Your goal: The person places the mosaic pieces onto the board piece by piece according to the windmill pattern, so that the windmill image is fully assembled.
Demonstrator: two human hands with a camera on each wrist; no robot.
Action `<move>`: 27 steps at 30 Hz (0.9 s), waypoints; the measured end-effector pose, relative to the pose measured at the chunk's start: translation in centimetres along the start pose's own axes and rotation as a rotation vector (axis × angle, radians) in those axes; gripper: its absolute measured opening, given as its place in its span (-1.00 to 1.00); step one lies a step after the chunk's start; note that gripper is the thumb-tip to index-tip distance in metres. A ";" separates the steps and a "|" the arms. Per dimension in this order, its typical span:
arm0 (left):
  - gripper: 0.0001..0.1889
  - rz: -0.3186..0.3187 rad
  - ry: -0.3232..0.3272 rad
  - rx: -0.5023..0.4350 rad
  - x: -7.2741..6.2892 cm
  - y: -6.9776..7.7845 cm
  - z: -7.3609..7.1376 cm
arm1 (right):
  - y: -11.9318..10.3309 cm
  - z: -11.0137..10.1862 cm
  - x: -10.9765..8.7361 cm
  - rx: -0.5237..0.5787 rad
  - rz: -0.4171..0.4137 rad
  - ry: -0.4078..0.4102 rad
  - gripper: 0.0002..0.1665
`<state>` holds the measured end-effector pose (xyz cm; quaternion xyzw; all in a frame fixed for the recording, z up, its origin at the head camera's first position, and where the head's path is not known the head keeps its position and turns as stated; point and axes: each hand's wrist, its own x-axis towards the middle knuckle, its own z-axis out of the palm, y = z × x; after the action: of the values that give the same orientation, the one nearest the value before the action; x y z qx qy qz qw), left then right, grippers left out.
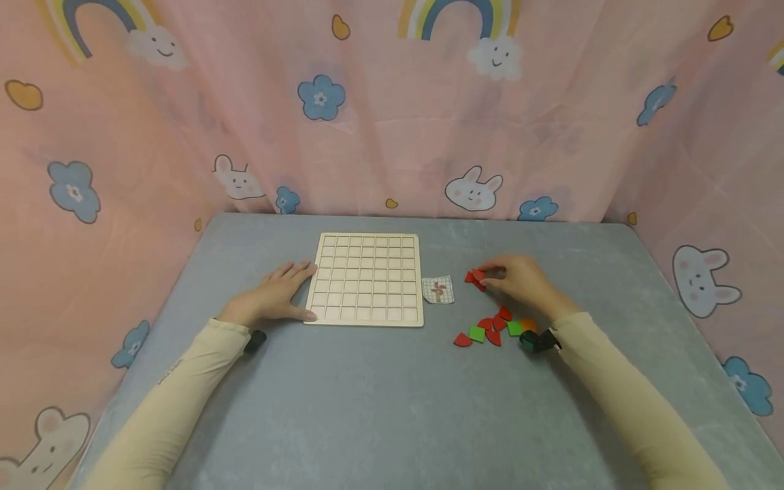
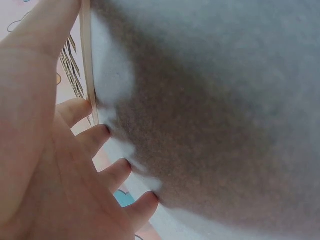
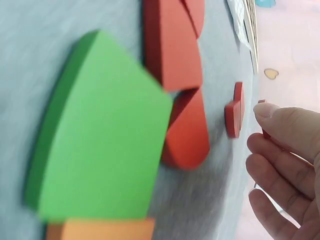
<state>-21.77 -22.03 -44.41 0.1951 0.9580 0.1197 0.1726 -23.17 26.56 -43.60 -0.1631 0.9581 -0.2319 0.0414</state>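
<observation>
My left hand [image 1: 275,294] lies with spread fingers along the left edge of a pale wooden grid board [image 1: 361,322], thumb at its near corner. In the left wrist view, the fingertips [image 2: 116,172] touch the grey tabletop beside the board's rim. My right hand [image 1: 522,278] pinches a small red piece [image 3: 266,134] between thumb and fingers, right of the board. The fingers mostly cover that piece. Just beyond it, in the right wrist view, a couple of red pieces [image 3: 233,117] lie on the table.
A small paper card [image 1: 437,290] with a printed grid and a red-brown figure lies against the board's right side. Nearer me are several red quarter-round pieces [image 1: 463,340], green pieces [image 1: 477,334] and an orange piece [image 1: 528,325]. A pink patterned curtain [image 1: 380,136] surrounds the table.
</observation>
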 end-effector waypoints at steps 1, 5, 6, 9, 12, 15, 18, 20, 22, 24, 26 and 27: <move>0.16 -0.002 -0.004 -0.003 0.0 0.0 0.0 | -0.2 0.1 0.1 0.002 0.004 -0.003 -0.63; 0.17 -0.005 -0.010 -0.008 0.0 0.1 -0.1 | -0.8 0.6 0.8 -0.003 0.012 -0.017 -0.63; 0.17 -0.005 -0.010 -0.008 0.0 0.2 0.0 | -1.0 0.8 0.9 -0.007 0.010 -0.019 -0.63; 0.17 -0.010 -0.008 -0.007 -0.1 0.2 0.0 | -1.6 1.1 1.4 -0.012 0.006 -0.016 -0.63; 0.16 -0.014 -0.004 -0.008 -0.1 0.3 0.0 | -2.2 1.5 1.8 0.011 0.001 -0.006 -0.63; 0.16 -0.014 -0.004 -0.012 -0.2 0.4 -0.1 | -2.9 1.9 2.2 0.035 -0.008 0.023 -0.64; 0.16 -0.013 -0.007 -0.012 -0.2 0.5 -0.1 | -3.7 2.3 2.6 0.052 -0.009 0.058 -0.64; 0.16 -0.013 -0.009 -0.007 -0.2 0.5 -0.1 | -4.2 2.5 2.9 0.070 0.006 0.072 -0.62; 0.16 -0.013 -0.009 -0.006 -0.2 0.6 -0.1 | -4.8 2.7 3.2 0.087 0.027 0.082 -0.60; 0.15 -0.013 -0.008 -0.009 -0.3 0.6 -0.2 | -5.4 3.0 3.6 0.111 0.046 0.087 -0.60; 0.15 -0.015 -0.006 -0.013 -0.3 0.6 -0.2 | -6.1 3.2 4.1 0.130 0.060 0.098 -0.60; 0.15 -0.015 -0.006 -0.015 -0.4 0.6 -0.3 | -6.4 3.4 4.4 0.136 0.065 0.103 -0.60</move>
<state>-21.35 -21.72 -43.90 0.1867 0.9581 0.1252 0.1777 -24.87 18.27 -43.68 -0.1165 0.9457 -0.3031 0.0107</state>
